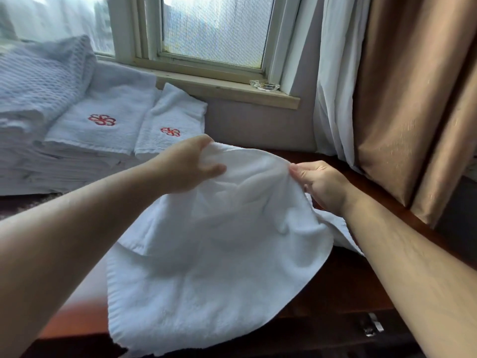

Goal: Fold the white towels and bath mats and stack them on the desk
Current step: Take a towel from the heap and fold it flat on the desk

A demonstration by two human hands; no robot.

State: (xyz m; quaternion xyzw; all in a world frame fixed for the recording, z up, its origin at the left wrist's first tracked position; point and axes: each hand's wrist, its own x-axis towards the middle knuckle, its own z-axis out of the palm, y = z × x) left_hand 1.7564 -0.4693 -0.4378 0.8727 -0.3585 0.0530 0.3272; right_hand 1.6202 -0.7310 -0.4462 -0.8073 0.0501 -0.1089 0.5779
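A white towel [206, 254] hangs in front of me, held up by its top edge above the dark wooden desk [343, 277]. My left hand [188, 164] grips the top left corner, fingers curled over the cloth. My right hand [320, 184] pinches the top right part of the edge. The towel's lower half drapes down over the desk's front. At the back left stand stacks of folded white towels [100, 125] with red flower emblems, and beside them a smaller folded towel [173, 122] with the same emblem.
A pile of waffle-textured white bath mats [38, 81] rises at the far left. A window with a wooden sill [227, 91] holds a glass ashtray [264, 86]. White sheer and tan curtains [402, 99] hang at the right, close to the desk's edge.
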